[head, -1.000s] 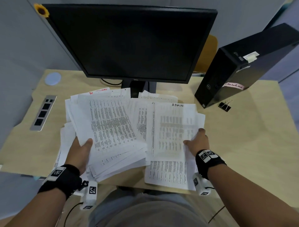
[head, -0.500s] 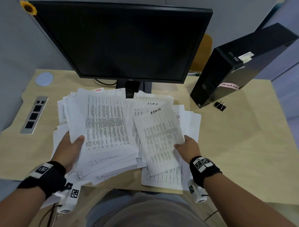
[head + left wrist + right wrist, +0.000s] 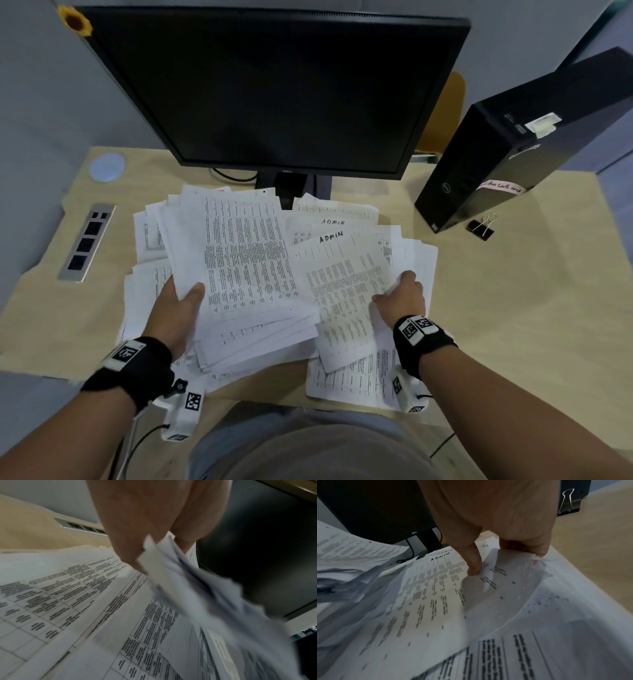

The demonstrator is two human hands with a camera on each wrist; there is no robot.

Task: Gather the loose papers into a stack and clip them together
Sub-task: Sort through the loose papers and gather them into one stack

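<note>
Right hand [image 3: 400, 298] now pinches the ADMIN sheet [image 3: 346, 294], swung toward the bundle [image 3: 246, 274] the left hand [image 3: 178, 311] grips; gathering continues, binder clip [image 3: 481, 228] untouched.

Many papers [image 3: 246, 260]; one binder clip [image 3: 481, 228]; one monitor [image 3: 274, 89].

A big dark monitor [image 3: 274, 89] fills the back of the pale wooden bench [image 3: 513, 308], its stand [image 3: 294, 186] planted at centre with a black cable [image 3: 233, 176] curling out behind. Up on its top left corner sits a sunflower decoration [image 3: 75, 22]. To the right, a black computer tower [image 3: 520, 144] carrying a pink handwritten label [image 3: 501, 187]. Over on the left, a silver socket strip [image 3: 87, 241] set into the bench, and a round pale-blue disc [image 3: 107, 167] behind it.
</note>
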